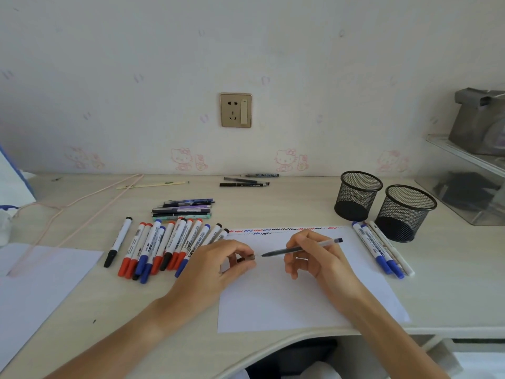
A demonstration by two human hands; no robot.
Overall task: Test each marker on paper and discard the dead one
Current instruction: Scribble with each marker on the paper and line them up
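A gold-framed wall socket (235,110) sits on the pale wall, with faint pink cat stickers (188,159) low down near the worktop (287,203). Two black mesh pen cups (357,195) stand side by side at the right rear, and beyond them is a clear box (461,187) with a grey object (478,121) on top. At the left lie a pink wire hanger (82,206), a pale ruler (153,184), a second blank sheet (41,283), and the corner of a blue-edged white thing (13,176).
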